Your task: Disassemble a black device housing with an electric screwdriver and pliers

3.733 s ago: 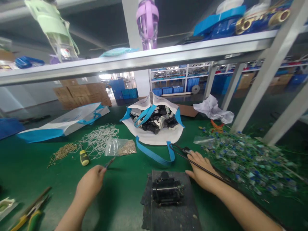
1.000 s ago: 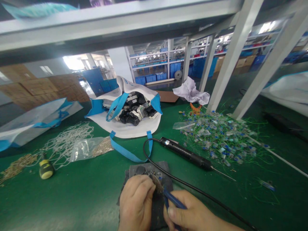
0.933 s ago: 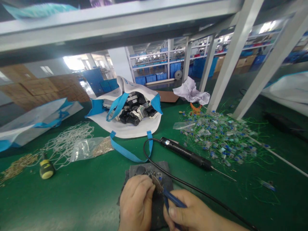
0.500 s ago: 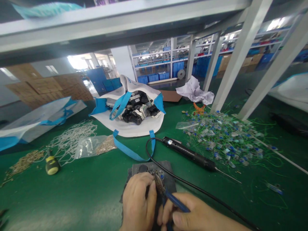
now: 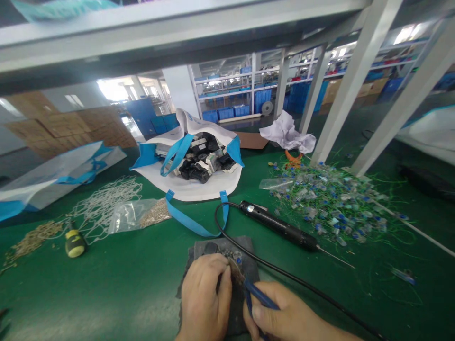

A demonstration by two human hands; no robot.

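My left hand (image 5: 206, 296) lies curled over a small black part on the dark grey mat (image 5: 249, 258) at the near edge of the green table; the part is almost hidden under my fingers. My right hand (image 5: 284, 317) grips blue-handled pliers (image 5: 258, 293), whose jaws point up and left toward the part by my left fingertips. A black electric screwdriver (image 5: 280, 227) lies just beyond the mat, its cable (image 5: 313, 290) running past my right hand.
A white and blue bag (image 5: 199, 182) of black parts sits behind the mat. To the right lies a heap of blue-tipped green wires (image 5: 330, 203). At left are a clear packet (image 5: 137, 215), white netting (image 5: 106, 199) and a yellow stubby screwdriver (image 5: 74, 242). Shelf posts (image 5: 341, 94) rise at right.
Since 3.7 s ago both hands came together on the mat and the pliers passed to my right hand; the screwdriver now lies on the table. In the last second the hands barely moved.
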